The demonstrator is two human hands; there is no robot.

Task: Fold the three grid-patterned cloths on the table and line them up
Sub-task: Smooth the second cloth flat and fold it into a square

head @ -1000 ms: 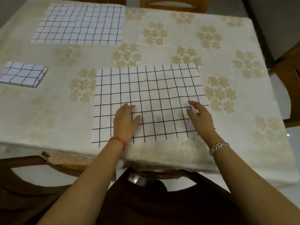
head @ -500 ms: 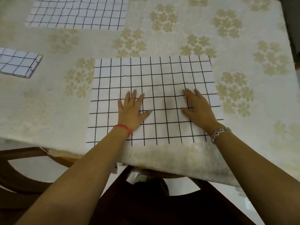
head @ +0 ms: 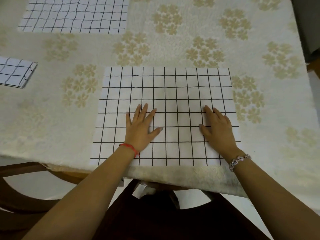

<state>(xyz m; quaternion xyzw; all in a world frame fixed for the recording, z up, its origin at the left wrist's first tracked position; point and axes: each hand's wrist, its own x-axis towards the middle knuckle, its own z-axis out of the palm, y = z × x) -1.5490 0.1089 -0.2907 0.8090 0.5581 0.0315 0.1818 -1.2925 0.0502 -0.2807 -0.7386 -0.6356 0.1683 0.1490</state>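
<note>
A cream tablecloth with tan flower clusters (head: 204,49) covers the table. The near grid cloth (head: 166,94) lies flat and unfolded at the near edge, in front of the person. A second unfolded grid cloth (head: 74,14) lies at the far left, well apart from it. A folded grid cloth (head: 14,72) sits at the left edge between them. The left hand (head: 140,129) and right hand (head: 219,129) press flat on the near cloth, fingers spread and straight. A red string bracelet (head: 130,148) circles the left wrist, a beaded bracelet (head: 239,161) the right.
</note>
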